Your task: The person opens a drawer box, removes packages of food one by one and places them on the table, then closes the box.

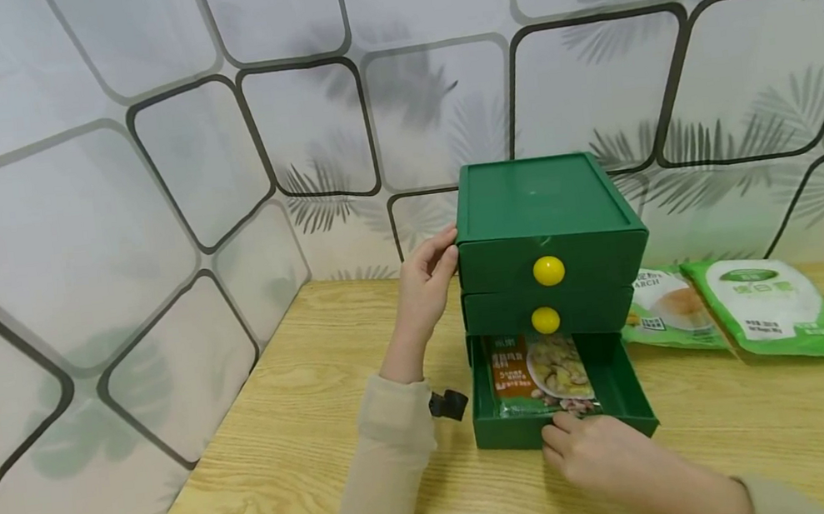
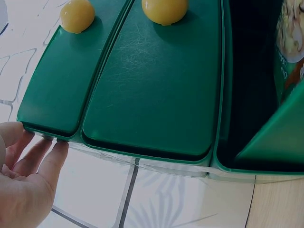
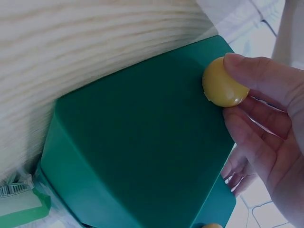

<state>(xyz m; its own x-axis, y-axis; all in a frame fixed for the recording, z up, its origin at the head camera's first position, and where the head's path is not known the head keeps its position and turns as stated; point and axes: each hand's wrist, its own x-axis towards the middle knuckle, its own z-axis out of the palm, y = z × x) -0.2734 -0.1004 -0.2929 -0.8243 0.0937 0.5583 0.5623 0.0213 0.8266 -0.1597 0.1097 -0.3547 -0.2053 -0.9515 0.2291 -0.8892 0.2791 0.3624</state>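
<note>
A green three-drawer cabinet [image 1: 537, 193] stands on the table, its two upper drawers closed. The bottom drawer [image 1: 509, 433] is pulled out and holds a food packet [image 1: 540, 365] with a printed dish. My right hand [image 1: 606, 450] is at the front of that drawer. In the right wrist view its thumb and fingers pinch the drawer's yellow knob [image 3: 218, 83], which the hand hides in the head view. Against the cabinet's left side, near the top, rests my left hand [image 1: 421, 285]. Its fingers [image 2: 54, 159] are extended and touch the side in the left wrist view.
Two green-and-white bags, a starch bag [image 1: 670, 314] and a white sugar-like bag [image 1: 772, 307], lie to the right of the cabinet. A small black object [image 1: 448, 405] is by the left sleeve. A patterned curtain [image 1: 440, 95] hangs behind the wooden table [image 1: 257, 508].
</note>
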